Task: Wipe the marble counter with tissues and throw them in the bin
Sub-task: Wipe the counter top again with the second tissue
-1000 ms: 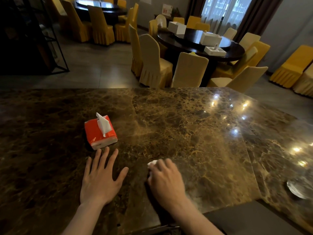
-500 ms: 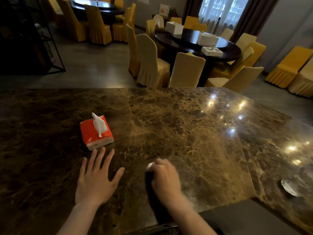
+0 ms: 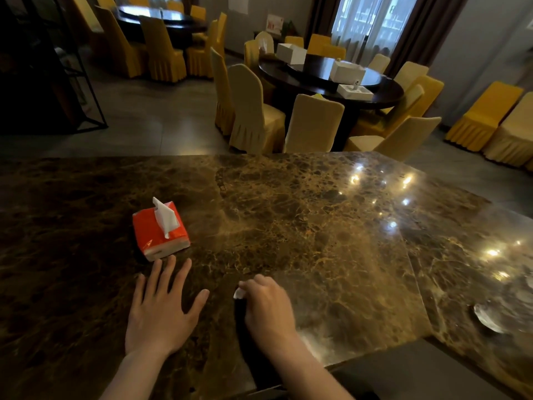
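Head view: we see a white tissue (image 3: pixel 239 293) bunched under the curled right hand (image 3: pixel 268 308), pressed to the marble counter (image 3: pixel 317 241) near its front edge. The left hand (image 3: pixel 160 310) lies flat, fingers spread, just below the red tissue pack (image 3: pixel 160 230). Bare marble extends rightward and toward the far edge.

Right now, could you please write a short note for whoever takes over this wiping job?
Left hand: open, flat on the marble counter, fingers spread, just short of the red tissue pack.
Right hand: grip closed on a wad of tissue, pressed to the counter near the front edge.
Done: tissue pulled, wiping under way.
Left: finish wiping, then bin the tissue. No bin is in view.
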Demonstrator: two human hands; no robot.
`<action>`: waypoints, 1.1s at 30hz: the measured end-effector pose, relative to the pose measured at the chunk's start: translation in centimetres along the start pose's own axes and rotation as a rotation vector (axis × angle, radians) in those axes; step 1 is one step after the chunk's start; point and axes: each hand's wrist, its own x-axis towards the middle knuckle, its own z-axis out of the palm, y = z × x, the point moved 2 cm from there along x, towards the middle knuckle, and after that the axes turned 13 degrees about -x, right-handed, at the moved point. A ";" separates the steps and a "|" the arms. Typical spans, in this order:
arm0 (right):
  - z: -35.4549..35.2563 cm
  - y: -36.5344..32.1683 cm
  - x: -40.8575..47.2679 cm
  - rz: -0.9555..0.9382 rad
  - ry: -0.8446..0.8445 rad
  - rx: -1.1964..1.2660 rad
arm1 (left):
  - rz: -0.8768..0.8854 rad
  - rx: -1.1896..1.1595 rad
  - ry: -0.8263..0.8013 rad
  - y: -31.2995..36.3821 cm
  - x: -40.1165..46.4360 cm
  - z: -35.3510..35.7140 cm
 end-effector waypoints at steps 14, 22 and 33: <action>0.2 -2.3 0.5 0.152 -0.026 0.030 | -0.013 0.021 -0.001 0.1 0.1 0.1; -2.2 5.1 3.2 0.382 -0.012 -0.002 | -0.003 0.003 -0.001 0.2 -0.2 -0.2; -0.6 2.3 2.6 0.066 -0.077 -0.040 | -0.004 0.006 -0.011 -0.1 -0.1 -0.1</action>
